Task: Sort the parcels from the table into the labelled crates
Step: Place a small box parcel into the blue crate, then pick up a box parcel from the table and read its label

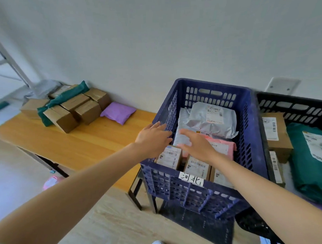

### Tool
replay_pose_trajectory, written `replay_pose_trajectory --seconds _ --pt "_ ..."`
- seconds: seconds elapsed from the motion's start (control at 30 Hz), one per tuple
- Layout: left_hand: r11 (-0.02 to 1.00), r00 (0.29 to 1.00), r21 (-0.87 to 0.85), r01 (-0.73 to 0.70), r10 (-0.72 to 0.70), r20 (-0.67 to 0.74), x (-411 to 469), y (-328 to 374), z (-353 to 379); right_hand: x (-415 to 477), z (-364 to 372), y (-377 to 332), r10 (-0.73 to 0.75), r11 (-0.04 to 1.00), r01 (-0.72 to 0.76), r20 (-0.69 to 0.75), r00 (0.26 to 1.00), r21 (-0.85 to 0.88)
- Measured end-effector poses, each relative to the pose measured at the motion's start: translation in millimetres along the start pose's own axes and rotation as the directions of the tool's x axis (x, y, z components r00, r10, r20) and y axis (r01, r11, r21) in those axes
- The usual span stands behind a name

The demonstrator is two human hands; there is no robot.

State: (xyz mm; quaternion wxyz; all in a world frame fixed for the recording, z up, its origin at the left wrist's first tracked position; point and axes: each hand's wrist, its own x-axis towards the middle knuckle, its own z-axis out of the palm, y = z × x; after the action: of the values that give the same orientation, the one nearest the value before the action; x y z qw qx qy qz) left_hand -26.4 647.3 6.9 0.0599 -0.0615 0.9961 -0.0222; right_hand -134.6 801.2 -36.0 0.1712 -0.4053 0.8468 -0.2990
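A blue slatted crate (246,122) with a handwritten white label (191,178) on its near wall holds white mailer bags (211,120), a pink mailer (224,147) and labelled cardboard boxes (169,157). My left hand (152,138) hovers at the crate's left rim, fingers straight, holding nothing. My right hand (195,145) stretches flat over the parcels inside the crate, also holding nothing. On the wooden table (69,143) to the left lie several brown boxes (77,110), a green mailer (68,96) and a purple mailer (118,111).
A black crate (291,106) at the right holds a brown box (274,136) and a green mailer (311,162). Grey bags (44,87) lie at the table's far end by a white frame (10,61). A pink parcel (52,181) lies on the floor under the table.
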Motion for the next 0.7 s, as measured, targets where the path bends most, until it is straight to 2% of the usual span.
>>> replay_pose_trajectory --seconds 0.13,0.27,0.47,0.7 --pt "0.974 0.983 -0.180 0.140 -0.158 -0.093 -19.2 -16.8 -16.1 10.4 1.5 -28.7 -0.057 0.996 0.063 -0.081 0.995 0.067" --pt "0.934 0.949 -0.299 0.196 -0.258 -0.183 -39.5 -44.2 -26.2 27.0 10.1 -63.0 -0.123 0.980 0.140 -0.122 0.985 0.144" --pt "0.861 0.900 -0.412 0.299 -0.397 -0.176 -64.4 -95.4 -23.1 62.3 35.3 -115.5 -0.170 0.969 0.187 -0.112 0.979 0.161" --pt "0.817 0.876 -0.475 0.328 -0.451 -0.170 -92.0 -183.2 -5.6 110.9 86.9 -181.4 -0.176 0.971 0.193 -0.124 0.977 0.141"
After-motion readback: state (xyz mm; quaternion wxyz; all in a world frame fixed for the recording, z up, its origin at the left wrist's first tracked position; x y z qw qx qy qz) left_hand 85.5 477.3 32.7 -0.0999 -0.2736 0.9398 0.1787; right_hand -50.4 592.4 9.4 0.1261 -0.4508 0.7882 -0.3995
